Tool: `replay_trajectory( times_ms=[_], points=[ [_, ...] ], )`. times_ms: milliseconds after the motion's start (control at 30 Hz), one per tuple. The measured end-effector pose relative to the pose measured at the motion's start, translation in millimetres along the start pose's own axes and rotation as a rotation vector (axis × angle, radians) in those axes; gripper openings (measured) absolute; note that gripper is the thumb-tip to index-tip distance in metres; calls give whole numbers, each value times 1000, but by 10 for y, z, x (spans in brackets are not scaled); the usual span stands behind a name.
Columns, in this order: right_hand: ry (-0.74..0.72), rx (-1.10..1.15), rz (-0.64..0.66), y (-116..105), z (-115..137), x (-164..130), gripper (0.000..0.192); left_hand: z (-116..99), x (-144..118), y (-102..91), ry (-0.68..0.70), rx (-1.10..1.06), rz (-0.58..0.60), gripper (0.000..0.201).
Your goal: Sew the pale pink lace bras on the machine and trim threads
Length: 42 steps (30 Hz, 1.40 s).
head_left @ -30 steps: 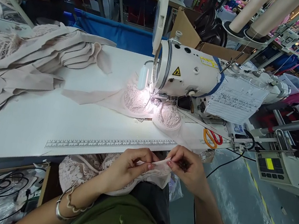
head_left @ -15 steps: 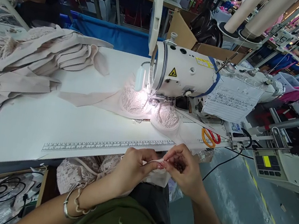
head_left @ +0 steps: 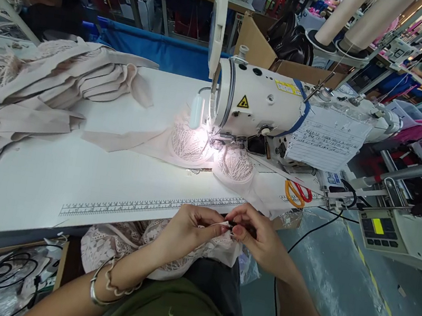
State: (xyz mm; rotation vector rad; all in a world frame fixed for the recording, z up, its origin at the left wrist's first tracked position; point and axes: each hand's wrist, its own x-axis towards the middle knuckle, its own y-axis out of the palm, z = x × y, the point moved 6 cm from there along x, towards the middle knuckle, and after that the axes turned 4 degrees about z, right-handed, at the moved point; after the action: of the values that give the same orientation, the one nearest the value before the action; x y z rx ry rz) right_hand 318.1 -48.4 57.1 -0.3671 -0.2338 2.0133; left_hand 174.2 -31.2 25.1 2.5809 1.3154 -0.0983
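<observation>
Head view: strap end pinched at the table edge

Head view: just in front of the sewing machine (head_left: 259, 107), the left hand (head_left: 184, 228) and right hand (head_left: 258, 237) pinch a lace garment's (head_left: 117, 242) strap end (head_left: 224, 226). Likely aligning; feeding it to the needle demands steady grip.

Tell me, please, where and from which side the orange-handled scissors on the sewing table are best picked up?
Take the scissors by their two orange loop handles, which lie flat at the table's right end. The blades seem to point toward the sewing machine base, though they are hard to see. Come from above and the near, front edge, slipping fingers into the loops; that side looks open.
</observation>
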Motion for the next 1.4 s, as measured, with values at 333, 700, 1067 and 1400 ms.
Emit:
replay_trajectory(
  times_ms=[333, 700, 1067, 1400],
  points=[
    [20, 155, -84, 90, -69, 67, 34, -15, -17, -6, 41, 87, 16, 31],
    [-16, -285, -42, -51, -345, -164, 29, 2, -2, -124, 3, -119, -130, 31],
    [59, -575, -111, -35, -707, -88, 32, 70, 6, -158, -26, -226, -154, 42],
    [-323, -823, -345, -206, -293, -197, 19, 17, -29, -422, 42, -225, -360, 33]
  ],
)
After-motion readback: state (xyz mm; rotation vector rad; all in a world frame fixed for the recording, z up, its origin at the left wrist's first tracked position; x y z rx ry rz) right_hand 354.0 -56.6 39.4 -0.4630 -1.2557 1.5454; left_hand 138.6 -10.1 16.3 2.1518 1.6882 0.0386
